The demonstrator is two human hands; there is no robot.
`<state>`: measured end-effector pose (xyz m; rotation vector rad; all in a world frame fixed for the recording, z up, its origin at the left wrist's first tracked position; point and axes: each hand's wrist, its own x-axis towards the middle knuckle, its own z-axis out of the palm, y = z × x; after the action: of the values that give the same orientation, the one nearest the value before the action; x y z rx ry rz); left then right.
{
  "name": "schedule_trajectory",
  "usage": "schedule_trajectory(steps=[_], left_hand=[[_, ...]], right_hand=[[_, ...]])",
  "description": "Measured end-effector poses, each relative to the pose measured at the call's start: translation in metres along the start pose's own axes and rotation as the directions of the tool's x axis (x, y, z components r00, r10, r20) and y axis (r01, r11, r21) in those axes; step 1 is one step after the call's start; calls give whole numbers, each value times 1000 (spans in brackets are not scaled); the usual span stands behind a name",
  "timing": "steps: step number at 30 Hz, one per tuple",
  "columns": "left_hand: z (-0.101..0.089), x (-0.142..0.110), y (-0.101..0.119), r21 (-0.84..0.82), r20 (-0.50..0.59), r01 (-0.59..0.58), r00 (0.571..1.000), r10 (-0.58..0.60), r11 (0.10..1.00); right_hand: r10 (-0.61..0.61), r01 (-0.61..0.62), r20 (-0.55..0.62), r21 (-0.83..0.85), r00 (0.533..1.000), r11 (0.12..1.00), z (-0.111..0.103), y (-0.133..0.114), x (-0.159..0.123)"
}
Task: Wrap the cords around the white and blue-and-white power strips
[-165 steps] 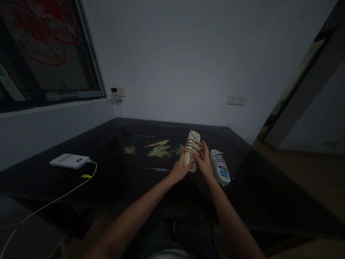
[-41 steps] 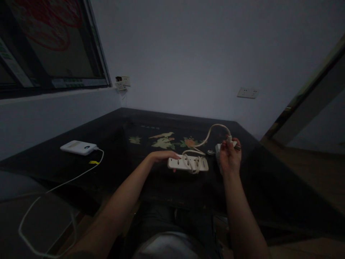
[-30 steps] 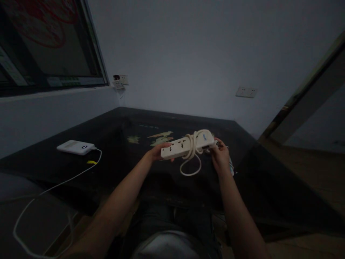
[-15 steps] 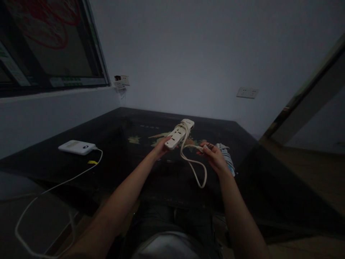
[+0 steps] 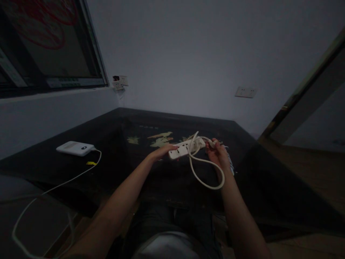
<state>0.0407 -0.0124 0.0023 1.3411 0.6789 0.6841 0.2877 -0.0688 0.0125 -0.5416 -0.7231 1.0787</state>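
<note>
My left hand (image 5: 162, 152) grips the near left end of a white power strip (image 5: 178, 151), thumb on top beside the sockets. The strip is held above the dark table, its long side running to the right. Its cream power cord (image 5: 206, 160) wraps around the far end and hangs in a loose loop toward me. With fingers closed, my right hand (image 5: 217, 154) holds the plug end of the cord (image 5: 212, 144), palm turned partly up. Behind that hand lies a bundled grey cord (image 5: 230, 164), mostly hidden by the wrist.
A white device (image 5: 74, 148) with a cable (image 5: 64, 183) running off the table edge lies at left, near a yellow tag (image 5: 91, 163). The black table (image 5: 129, 180) meets a wall with sockets (image 5: 245, 92). A window (image 5: 54, 46) is at upper left.
The power strip has swung from pointing away to lying more sideways, its far end now near my right hand. My right hand has turned and lifted slightly with the plug end; the cord loop shifted right.
</note>
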Motion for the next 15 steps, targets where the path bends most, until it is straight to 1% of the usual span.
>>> schedule_trajectory(steps=[5,8,12,14,15], left_hand=[[2,-9,6,45,151,58,986,-64,997],[3,-14,9,70,229,85,968,-99,994],[4,-19,12,129,353,145,918,-182,981],[6,-21,14,132,393,168,896,-208,977],[6,-23,14,118,401,172,893,-205,978]], right_hand=[[-83,103,-148,133,985,986,-7,-1,6],[-97,133,-205,173,974,976,-13,-3,9],[-44,83,-236,161,971,983,-25,-2,11],[-10,46,-262,134,965,990,-30,1,13],[5,27,-275,114,962,993,-33,3,14]])
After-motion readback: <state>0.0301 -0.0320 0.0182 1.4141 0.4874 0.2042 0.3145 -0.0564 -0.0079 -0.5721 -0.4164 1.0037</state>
